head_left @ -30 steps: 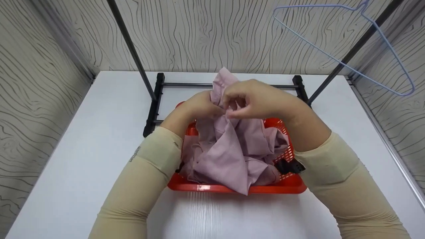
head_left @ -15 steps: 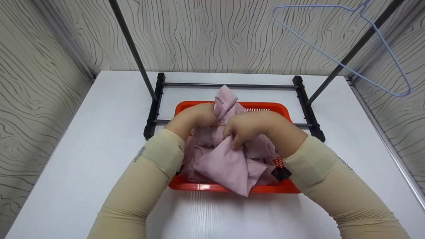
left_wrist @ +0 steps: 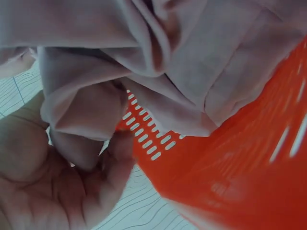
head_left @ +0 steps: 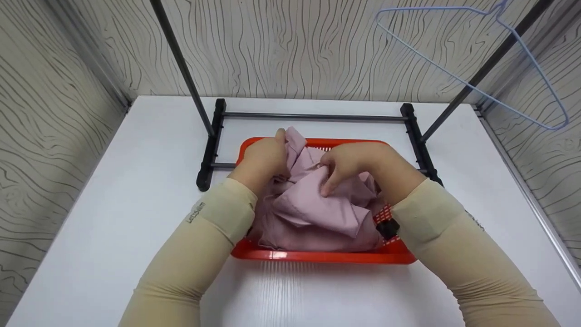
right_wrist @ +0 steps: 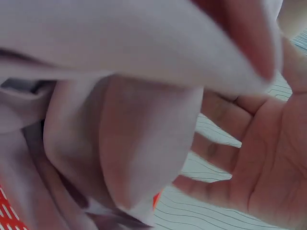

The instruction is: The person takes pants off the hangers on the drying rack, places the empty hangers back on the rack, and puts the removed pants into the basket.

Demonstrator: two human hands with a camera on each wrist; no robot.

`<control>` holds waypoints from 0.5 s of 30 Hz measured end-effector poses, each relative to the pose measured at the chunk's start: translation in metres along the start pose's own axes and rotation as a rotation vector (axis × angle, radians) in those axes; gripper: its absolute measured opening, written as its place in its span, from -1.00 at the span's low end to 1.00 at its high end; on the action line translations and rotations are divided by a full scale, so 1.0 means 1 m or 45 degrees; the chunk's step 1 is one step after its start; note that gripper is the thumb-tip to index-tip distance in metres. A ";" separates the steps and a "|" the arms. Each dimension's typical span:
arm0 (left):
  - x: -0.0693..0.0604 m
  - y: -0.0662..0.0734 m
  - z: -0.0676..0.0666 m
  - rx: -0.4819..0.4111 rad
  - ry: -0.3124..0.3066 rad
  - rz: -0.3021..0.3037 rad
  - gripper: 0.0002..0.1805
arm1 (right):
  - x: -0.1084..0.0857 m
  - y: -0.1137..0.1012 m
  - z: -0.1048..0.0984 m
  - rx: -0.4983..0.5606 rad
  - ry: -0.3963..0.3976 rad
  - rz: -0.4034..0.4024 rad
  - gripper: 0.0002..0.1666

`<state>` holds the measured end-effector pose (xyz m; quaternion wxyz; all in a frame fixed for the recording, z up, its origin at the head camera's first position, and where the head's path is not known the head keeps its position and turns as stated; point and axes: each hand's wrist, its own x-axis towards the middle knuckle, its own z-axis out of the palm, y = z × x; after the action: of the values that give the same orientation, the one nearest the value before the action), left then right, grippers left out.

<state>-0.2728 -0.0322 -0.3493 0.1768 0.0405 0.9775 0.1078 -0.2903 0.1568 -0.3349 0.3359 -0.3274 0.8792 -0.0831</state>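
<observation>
A crumpled pink cloth garment (head_left: 317, 206) fills much of a red plastic basket (head_left: 327, 258); its kind cannot be told from its folds. My left hand (head_left: 267, 156) grips a gathered end of it at the basket's back left, thumb up. In the left wrist view the fingers of that hand (left_wrist: 62, 187) curl round a fold of the cloth. On the other side my right hand (head_left: 356, 161) pinches the garment between thumb and forefinger. Its remaining fingers reach behind the fabric in the right wrist view, where a fold (right_wrist: 148, 134) hangs in front of them.
Behind the basket stands a black rack whose rear bar (head_left: 317, 117) lies on the white table (head_left: 104, 204). A light blue hanger (head_left: 435, 63) hangs at the upper right near the rack's slanted post (head_left: 485, 68). Patterned walls enclose the table's back and sides.
Both hands have come down toward the basket with the garment. The right hand has lowered from above the left one and moved to its right, and the front point of cloth has pulled back from the rim.
</observation>
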 end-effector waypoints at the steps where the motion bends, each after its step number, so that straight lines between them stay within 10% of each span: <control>1: -0.001 0.000 0.000 0.034 0.021 0.011 0.02 | -0.001 0.000 0.001 0.009 -0.026 0.016 -0.31; 8: -0.006 0.005 0.002 0.278 0.060 0.263 -0.12 | -0.003 -0.002 0.011 0.075 -0.132 0.225 0.13; 11: -0.010 0.010 0.002 0.328 -0.113 0.407 -0.42 | -0.001 0.000 0.015 0.151 -0.196 0.328 0.15; 15: -0.015 0.015 0.002 0.103 -0.410 0.339 -0.56 | 0.003 0.000 0.020 0.196 -0.237 0.357 0.18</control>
<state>-0.2575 -0.0192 -0.3423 0.3132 0.1929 0.9261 0.0832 -0.2793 0.1568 -0.3517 0.4482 -0.1813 0.8724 -0.0718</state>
